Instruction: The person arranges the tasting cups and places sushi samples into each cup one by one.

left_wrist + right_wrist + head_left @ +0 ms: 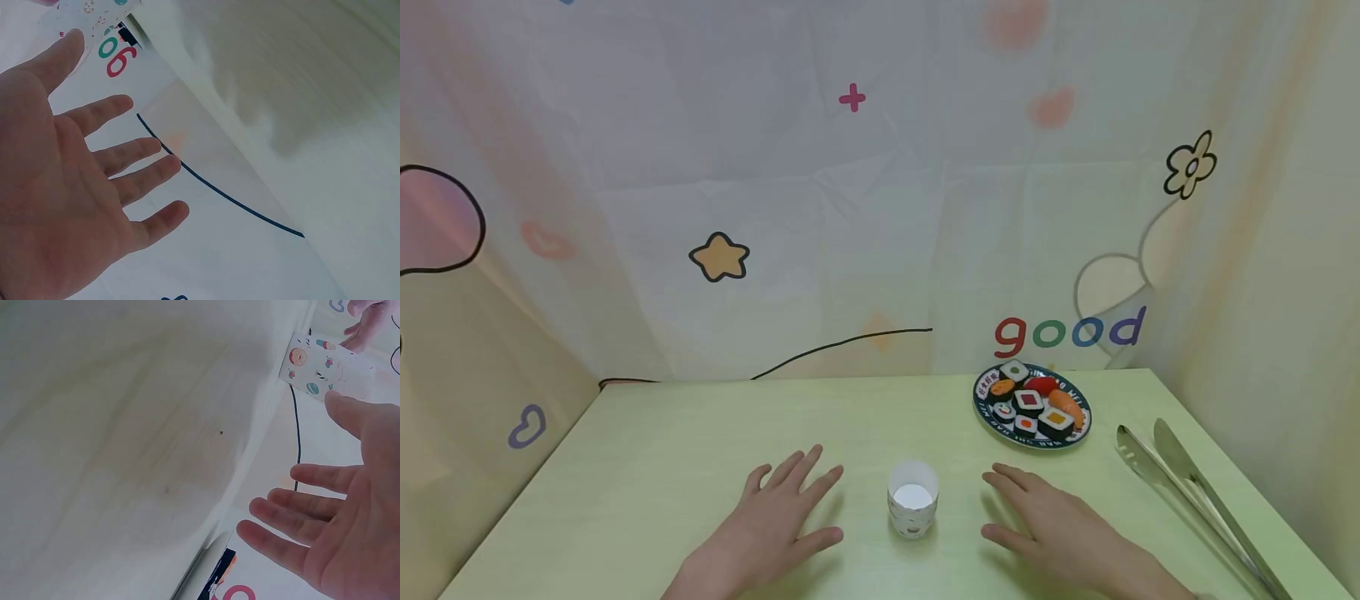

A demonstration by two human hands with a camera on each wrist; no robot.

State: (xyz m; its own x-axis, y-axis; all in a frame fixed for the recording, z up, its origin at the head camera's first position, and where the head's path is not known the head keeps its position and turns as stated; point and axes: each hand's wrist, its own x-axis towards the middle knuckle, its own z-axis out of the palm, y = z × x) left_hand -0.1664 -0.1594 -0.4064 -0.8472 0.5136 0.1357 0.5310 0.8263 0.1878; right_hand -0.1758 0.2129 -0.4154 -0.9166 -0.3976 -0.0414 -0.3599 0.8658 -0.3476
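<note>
A small white paper cup (913, 500) with a printed pattern stands upright on the table between my two hands. To its left, my left hand (767, 527) is held with fingers spread, holding nothing and apart from the cup. On the other side, my right hand (1060, 529) has its fingers extended toward the cup without touching it. The right wrist view shows the cup (328, 367) beyond the thumb of my right hand (350, 512), with small coloured food drawings on its side. Spread fingers and a bare palm of my left hand (81, 169) fill the left wrist view.
A dark-rimmed plate (981, 410) printed or laid with sushi pieces is at the back right. Long metal tongs (1210, 508) lie along the right edge of the pale green table (647, 467). Behind hangs a patterned cloth (880, 208) with the word "good".
</note>
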